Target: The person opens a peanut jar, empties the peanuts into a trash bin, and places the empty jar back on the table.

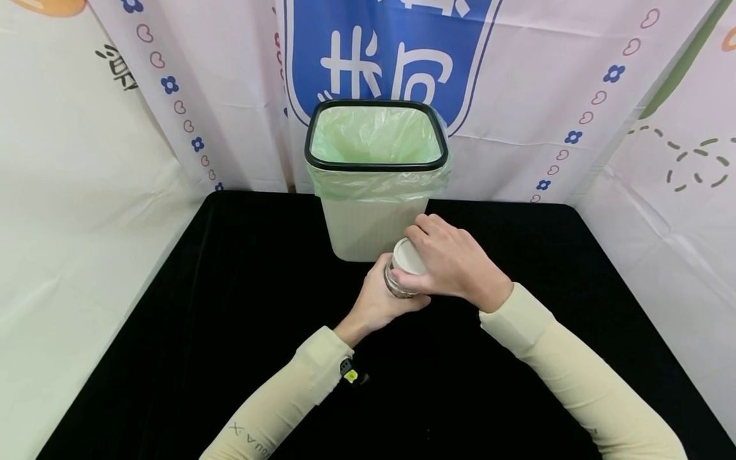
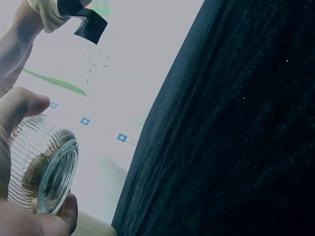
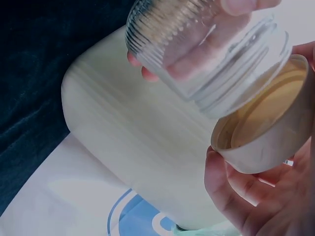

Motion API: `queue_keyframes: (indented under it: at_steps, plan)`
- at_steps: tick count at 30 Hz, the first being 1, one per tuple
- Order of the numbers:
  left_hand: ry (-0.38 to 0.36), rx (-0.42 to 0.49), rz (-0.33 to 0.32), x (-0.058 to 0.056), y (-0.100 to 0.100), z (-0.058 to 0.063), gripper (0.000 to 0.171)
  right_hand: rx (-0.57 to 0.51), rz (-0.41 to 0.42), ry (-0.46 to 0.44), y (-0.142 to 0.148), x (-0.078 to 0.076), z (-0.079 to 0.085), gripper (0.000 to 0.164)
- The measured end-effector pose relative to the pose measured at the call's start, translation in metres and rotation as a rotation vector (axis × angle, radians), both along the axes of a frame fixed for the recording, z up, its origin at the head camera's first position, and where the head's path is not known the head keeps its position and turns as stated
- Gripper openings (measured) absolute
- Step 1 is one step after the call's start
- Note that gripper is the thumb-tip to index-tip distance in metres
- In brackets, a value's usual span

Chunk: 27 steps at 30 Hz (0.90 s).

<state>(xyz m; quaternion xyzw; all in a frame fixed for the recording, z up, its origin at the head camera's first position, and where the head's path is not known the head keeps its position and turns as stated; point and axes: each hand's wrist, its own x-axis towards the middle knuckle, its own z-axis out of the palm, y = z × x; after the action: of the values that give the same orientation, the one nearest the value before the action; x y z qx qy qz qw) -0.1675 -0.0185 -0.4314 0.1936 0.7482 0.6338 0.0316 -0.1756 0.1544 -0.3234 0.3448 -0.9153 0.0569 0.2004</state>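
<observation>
My left hand (image 1: pixel 375 299) grips a ribbed clear glass jar (image 3: pixel 165 34) by its body, in front of the bin. Something brownish lies at the bottom of the jar, as the left wrist view shows through the glass (image 2: pixel 35 169). My right hand (image 1: pixel 457 262) holds a round off-white lid (image 1: pixel 407 257) by its edge. In the right wrist view the lid (image 3: pixel 270 147) is tilted off the jar's threaded mouth, its tan inner side showing and one edge still close to the rim.
A cream bin (image 1: pixel 368 230) with a black rim (image 1: pixel 376 167) and green liner bag (image 1: pixel 374 186) stands at the back of the black-covered table (image 1: pixel 247 306). Behind it hangs a white banner (image 1: pixel 241 115) with a blue emblem. White printed sheets flank both sides.
</observation>
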Motion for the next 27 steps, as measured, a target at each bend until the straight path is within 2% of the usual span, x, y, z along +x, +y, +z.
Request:
queue_keyframes:
  at_steps: [14,22,27]
  plan:
    - [0.005,-0.004,0.04,0.001,-0.003,0.0,0.083,-0.019,-0.044,0.03,0.012,-0.003,0.003,0.06]
    - [0.002,-0.01,0.055,0.0,-0.005,0.003,0.075,-0.026,-0.067,0.047,0.022,-0.004,0.002,0.059]
    - [0.013,0.001,0.056,0.0,-0.008,0.003,0.07,-0.037,-0.095,0.023,0.028,-0.005,0.001,0.058]
